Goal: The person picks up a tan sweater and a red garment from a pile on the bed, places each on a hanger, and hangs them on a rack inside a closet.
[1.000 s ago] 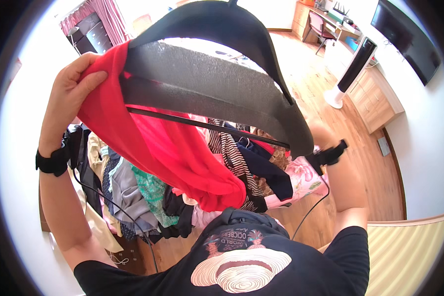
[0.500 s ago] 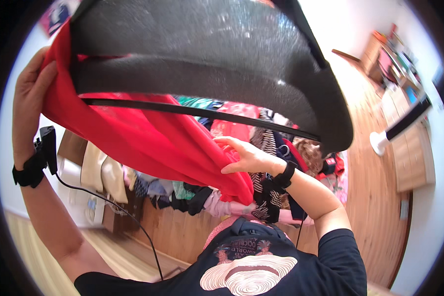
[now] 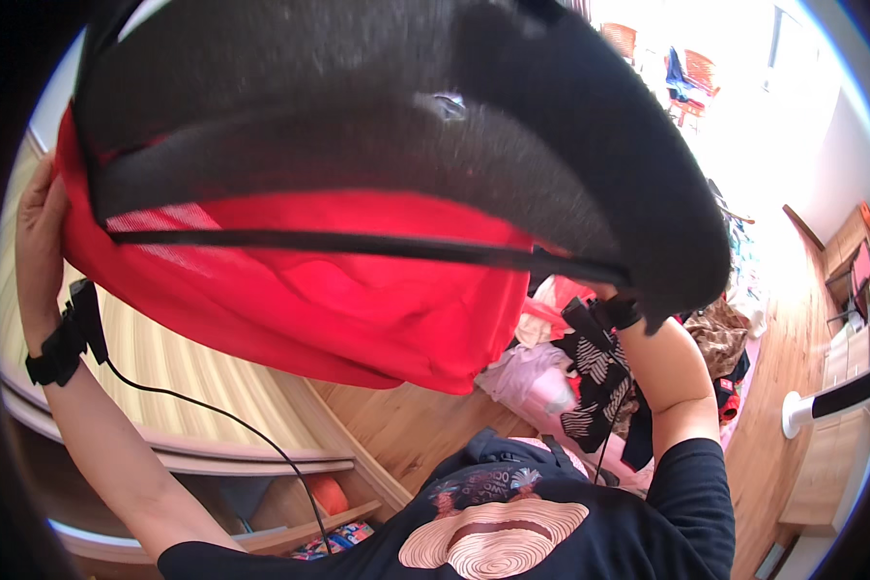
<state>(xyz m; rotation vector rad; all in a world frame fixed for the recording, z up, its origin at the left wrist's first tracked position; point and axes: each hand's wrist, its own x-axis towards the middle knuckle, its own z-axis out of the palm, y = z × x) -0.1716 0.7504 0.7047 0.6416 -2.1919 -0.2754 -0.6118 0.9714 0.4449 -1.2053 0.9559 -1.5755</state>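
Note:
A broad black clothes hanger (image 3: pixel 358 126) with a thin crossbar fills the upper part of the picture, very close up. Bright red clothing (image 3: pixel 377 319) hangs over its left end and behind the bar; what kind of garment it is I cannot tell. My left hand (image 3: pixel 42 208) is closed on the red cloth at the hanger's left end. Most of my right hand (image 3: pixel 604 289) is hidden behind the hanger's right end, next to the cloth's right side, so its fingers do not show. Black straps with small devices circle both wrists.
Several clothes, among them a black-and-white striped piece (image 3: pixel 594 382) and a light pink one (image 3: pixel 532 387), lie heaped below on the right. A wooden cabinet (image 3: pixel 213 358) with an open compartment stands at left. A white-based black stand (image 3: pixel 799 414) is on the wooden floor at right.
The view has swung left toward the cabinet. The red cloth is spread wider across below the hanger, and my right hand has moved right, behind the hanger's end. My left hand still grips the cloth.

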